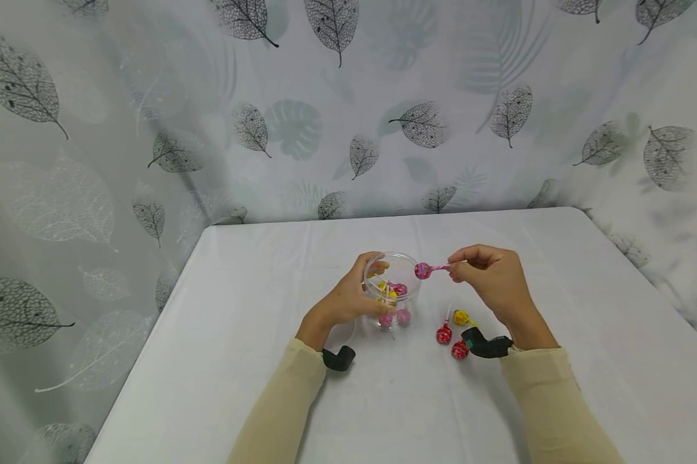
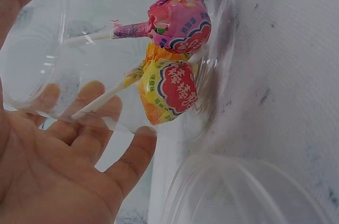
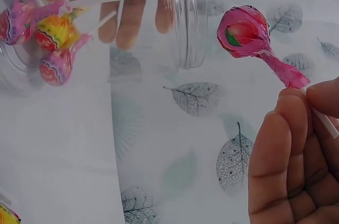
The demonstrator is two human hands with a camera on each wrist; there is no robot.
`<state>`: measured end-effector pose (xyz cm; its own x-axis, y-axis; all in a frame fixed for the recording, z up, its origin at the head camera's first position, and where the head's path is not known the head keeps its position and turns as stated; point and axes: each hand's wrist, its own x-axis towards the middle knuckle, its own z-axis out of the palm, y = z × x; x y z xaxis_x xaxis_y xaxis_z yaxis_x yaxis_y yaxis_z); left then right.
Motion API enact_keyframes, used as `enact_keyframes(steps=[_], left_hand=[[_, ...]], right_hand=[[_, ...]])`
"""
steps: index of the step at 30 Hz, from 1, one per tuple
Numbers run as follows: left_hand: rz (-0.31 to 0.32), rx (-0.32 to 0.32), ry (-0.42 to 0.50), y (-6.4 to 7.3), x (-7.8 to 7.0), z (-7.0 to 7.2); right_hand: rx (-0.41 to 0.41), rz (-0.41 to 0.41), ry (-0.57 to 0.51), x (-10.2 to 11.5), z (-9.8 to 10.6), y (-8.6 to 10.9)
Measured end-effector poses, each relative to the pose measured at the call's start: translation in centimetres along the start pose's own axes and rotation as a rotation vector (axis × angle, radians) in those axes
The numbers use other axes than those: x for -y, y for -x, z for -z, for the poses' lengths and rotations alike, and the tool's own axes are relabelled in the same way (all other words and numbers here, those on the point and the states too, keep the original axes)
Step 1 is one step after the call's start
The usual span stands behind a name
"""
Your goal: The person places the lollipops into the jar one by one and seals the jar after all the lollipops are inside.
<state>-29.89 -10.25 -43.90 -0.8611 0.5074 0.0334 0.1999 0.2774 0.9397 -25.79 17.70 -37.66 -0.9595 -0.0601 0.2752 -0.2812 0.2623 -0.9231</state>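
Observation:
My left hand (image 1: 344, 298) grips a clear plastic jar (image 1: 413, 304) from its left side, fingers and thumb spread around the wall. Inside the jar, several wrapped lollipops show in pink and yellow; a yellow lollipop (image 2: 168, 91) leans near the bottom in the left wrist view. Between thumb and fingers, my right hand (image 1: 495, 280) pinches a pink lollipop (image 3: 243, 33) by its white stick. The candy end points toward the jar's open mouth, just right of the rim. In the right wrist view a gap separates it from the rim (image 3: 186, 23).
On the white table (image 1: 221, 309), two red lollipops, one nearer the jar (image 1: 444, 334) and one lower (image 1: 460, 350), lie beside a yellow lollipop (image 1: 461, 317), below my right hand. A clear round lid (image 2: 238, 192) lies by the left wrist. Leaf-patterned cloth (image 1: 290, 187) hangs behind.

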Motion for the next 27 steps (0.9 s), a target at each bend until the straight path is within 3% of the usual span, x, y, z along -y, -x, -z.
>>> enact_keyframes(steps=[27], left_hand=[[0.008, -0.013, -0.023, -0.2, 0.0, 0.0]], right_hand=[[0.062, 0.008, 0.054, 0.3, -2.0, 0.2]])
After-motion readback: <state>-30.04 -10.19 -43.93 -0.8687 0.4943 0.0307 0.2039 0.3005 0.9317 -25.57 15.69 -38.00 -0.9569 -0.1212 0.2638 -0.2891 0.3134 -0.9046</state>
